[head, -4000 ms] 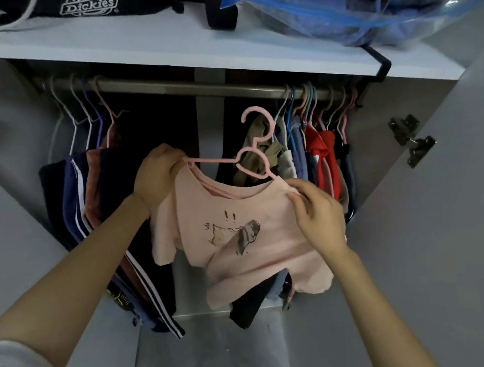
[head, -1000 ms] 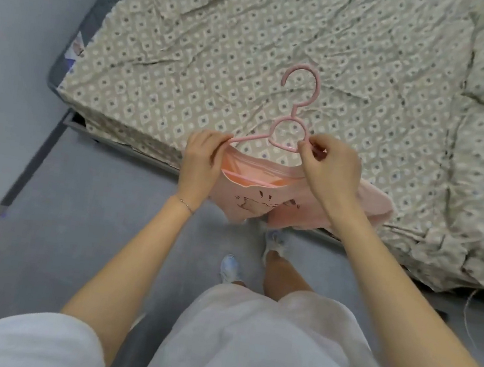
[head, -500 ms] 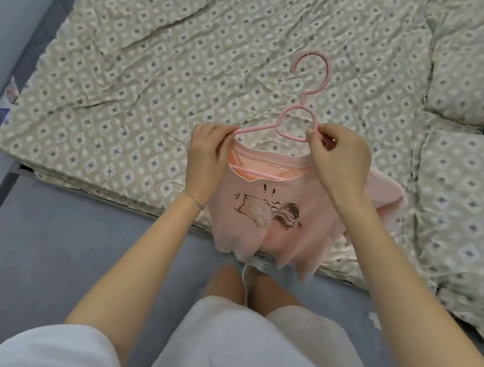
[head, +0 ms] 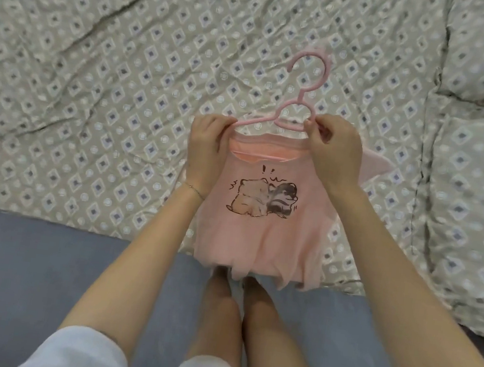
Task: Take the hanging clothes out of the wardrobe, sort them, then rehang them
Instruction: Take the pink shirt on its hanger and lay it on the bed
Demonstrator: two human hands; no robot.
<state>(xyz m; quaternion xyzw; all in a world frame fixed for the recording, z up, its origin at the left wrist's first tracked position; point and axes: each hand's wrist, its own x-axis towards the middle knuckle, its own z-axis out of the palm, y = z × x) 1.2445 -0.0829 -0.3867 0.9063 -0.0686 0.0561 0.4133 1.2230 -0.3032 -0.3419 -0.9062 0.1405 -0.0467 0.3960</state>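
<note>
Evidently one shirt (head: 264, 217) is out, its hanger (head: 304, 99) pinched by left hand (head: 207, 145) and right hand (head: 331, 152) over the bed (head: 95, 71); sorting and rehanging are judged pending.

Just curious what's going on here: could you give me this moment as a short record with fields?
Garment: pink T-shirt with a cartoon print, on its hanger
Hanger: pink hanger, hook pointing away from the person
Left hand: grips the hanger's left end at the shirt's shoulder
Right hand: pinches the hanger beside its loop
Beneath: patterned bedspread, pillow at the right, grey floor by the feet
</note>
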